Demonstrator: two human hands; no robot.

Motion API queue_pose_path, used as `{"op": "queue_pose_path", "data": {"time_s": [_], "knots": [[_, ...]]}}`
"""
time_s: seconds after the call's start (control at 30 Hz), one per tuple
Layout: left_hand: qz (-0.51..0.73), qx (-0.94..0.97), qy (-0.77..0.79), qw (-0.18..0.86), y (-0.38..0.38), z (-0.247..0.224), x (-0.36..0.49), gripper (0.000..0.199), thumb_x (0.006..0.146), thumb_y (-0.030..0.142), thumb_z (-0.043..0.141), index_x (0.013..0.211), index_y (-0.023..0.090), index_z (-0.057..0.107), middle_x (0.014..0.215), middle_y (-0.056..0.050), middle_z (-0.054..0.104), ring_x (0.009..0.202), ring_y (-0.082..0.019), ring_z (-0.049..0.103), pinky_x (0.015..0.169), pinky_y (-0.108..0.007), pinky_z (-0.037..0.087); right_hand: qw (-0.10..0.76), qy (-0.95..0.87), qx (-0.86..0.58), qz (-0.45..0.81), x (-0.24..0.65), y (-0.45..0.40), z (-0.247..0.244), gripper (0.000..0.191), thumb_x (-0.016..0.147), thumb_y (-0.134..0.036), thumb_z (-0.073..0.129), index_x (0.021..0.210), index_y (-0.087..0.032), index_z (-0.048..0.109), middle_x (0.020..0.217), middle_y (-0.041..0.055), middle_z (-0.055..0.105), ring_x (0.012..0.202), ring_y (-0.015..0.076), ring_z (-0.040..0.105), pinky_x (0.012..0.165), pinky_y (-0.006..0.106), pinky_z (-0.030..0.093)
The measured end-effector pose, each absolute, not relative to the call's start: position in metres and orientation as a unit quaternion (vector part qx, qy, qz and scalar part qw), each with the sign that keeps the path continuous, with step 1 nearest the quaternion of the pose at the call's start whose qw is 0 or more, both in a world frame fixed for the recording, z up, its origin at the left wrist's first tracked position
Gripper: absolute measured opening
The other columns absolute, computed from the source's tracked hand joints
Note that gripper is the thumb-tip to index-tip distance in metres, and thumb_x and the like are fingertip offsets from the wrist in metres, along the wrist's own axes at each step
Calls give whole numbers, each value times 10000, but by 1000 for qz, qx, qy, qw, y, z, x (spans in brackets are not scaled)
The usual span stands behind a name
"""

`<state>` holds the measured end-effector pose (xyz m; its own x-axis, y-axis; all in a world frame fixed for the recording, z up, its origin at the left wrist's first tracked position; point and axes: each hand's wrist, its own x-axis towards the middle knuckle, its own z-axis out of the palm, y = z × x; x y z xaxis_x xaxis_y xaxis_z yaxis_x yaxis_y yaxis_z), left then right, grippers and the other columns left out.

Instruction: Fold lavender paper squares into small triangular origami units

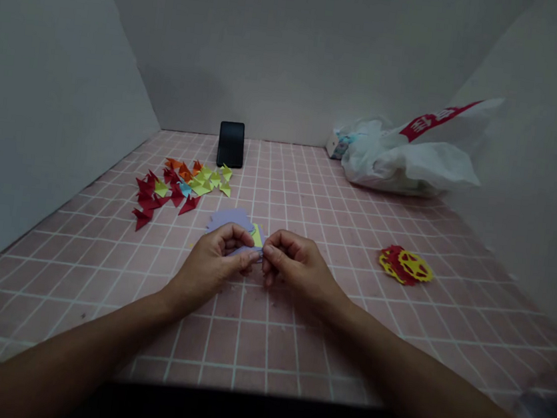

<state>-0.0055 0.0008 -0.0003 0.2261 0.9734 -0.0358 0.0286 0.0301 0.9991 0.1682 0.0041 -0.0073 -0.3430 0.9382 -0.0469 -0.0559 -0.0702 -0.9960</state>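
Note:
Between thumb and fingers, my left hand [226,251] pinches a small piece of purple paper [241,251], mostly covered by the fingers. My right hand [295,262] is closed at the right end of that same piece, fingertips pressed together on its edge. Just behind the hands lie purple paper sheets [230,218] with a jagged left edge, and a yellow paper [258,235] beside them. Farther left, many folded paper cranes [201,182] in red, orange, yellow and blue are spread in a loose group.
A black phone [231,144] stands upright at the back. White plastic bag [415,161] and a small box [337,144] sit at the back right. Red and yellow paper cutouts [405,266] are stacked on the right of the pink checked tablecloth [253,340]. Walls enclose three sides.

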Motion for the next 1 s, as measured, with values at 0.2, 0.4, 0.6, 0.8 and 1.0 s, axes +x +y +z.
{"op": "queue_pose_path", "data": {"time_s": [0.2, 0.4, 0.6, 0.8, 1.0], "knots": [[445, 531, 451, 562, 2, 0, -4, 264, 724, 242, 747, 904, 180, 564, 823, 15, 640, 676, -108, 614, 609, -234, 509, 397, -541, -400, 624, 168, 4, -8, 297, 904, -431, 577, 737, -188, 538, 655, -25, 596, 499, 87, 563, 512, 227, 443], [436, 532, 438, 579, 0, 0, -4, 275, 738, 235, 738, 929, 188, 547, 773, 30, 636, 656, -109, 613, 599, -228, 494, 403, -557, -402, 605, 166, 1, -7, 246, 871, -382, 625, 735, -186, 563, 561, -41, 565, 475, 91, 525, 490, 218, 408], [429, 554, 444, 559, 1, 4, -7, 286, 792, 240, 707, 1038, 180, 572, 770, 24, 653, 647, -107, 611, 640, -241, 499, 410, -578, -417, 569, 170, 4, -6, 255, 891, -363, 590, 710, -190, 544, 638, -23, 594, 492, 89, 546, 506, 233, 436], [432, 551, 447, 556, 0, 7, -8, 265, 787, 257, 712, 1005, 184, 579, 694, 41, 634, 614, -117, 629, 637, -252, 519, 422, -584, -430, 544, 170, 3, -6, 263, 903, -367, 579, 708, -193, 551, 631, -19, 586, 505, 96, 544, 518, 241, 444], [411, 528, 456, 587, 4, 4, -10, 316, 808, 335, 708, 1068, 175, 631, 796, -7, 694, 682, -135, 665, 695, -270, 534, 421, -592, -439, 529, 170, 4, -6, 261, 916, -351, 562, 707, -196, 547, 618, -21, 566, 509, 104, 535, 518, 249, 429]]}}
